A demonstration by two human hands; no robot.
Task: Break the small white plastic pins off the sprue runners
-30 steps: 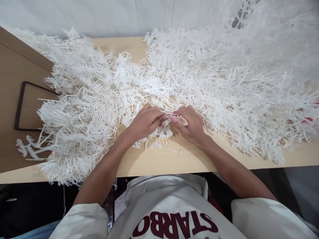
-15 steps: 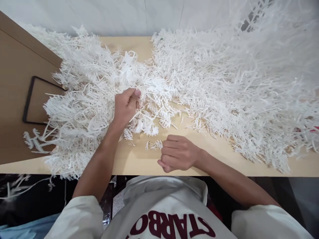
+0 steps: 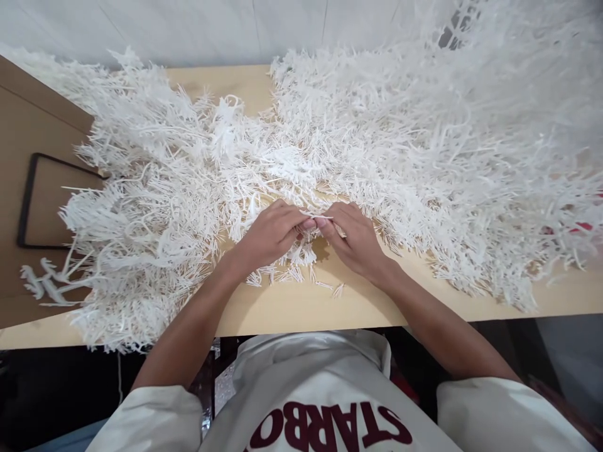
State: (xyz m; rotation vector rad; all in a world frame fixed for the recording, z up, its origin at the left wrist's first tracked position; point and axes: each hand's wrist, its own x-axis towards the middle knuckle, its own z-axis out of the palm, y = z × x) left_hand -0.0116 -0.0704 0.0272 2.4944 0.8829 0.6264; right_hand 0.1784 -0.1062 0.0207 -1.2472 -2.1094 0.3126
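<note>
My left hand (image 3: pixel 273 232) and my right hand (image 3: pixel 355 242) meet fingertip to fingertip above the middle of the table. Both are closed, thumbs and fingers pinching a thin white branched plastic piece (image 3: pixel 316 215); most of it is hidden by the fingers. Just below the hands, loose short white sticks (image 3: pixel 294 273) lie on the tabletop. Close by my left forearm spreads a tangled heap of white branched plastic pieces (image 3: pixel 155 188). A wider heap of similar white pieces (image 3: pixel 424 169) stretches away beyond my right hand.
A brown board (image 3: pixel 42 132) with a black rectangular frame (image 3: pixel 28 194) stands at the left end. Behind the table (image 3: pixel 282 314) is a pale wall (image 3: pixel 188 37). White openwork mesh (image 3: pixel 459 28) shows at the back right. Some strands overhang the front edge at left.
My right hand has moved up from near the front edge to meet my left. My left hand has shifted right and nearer me. Both now pinch the white piece together.
</note>
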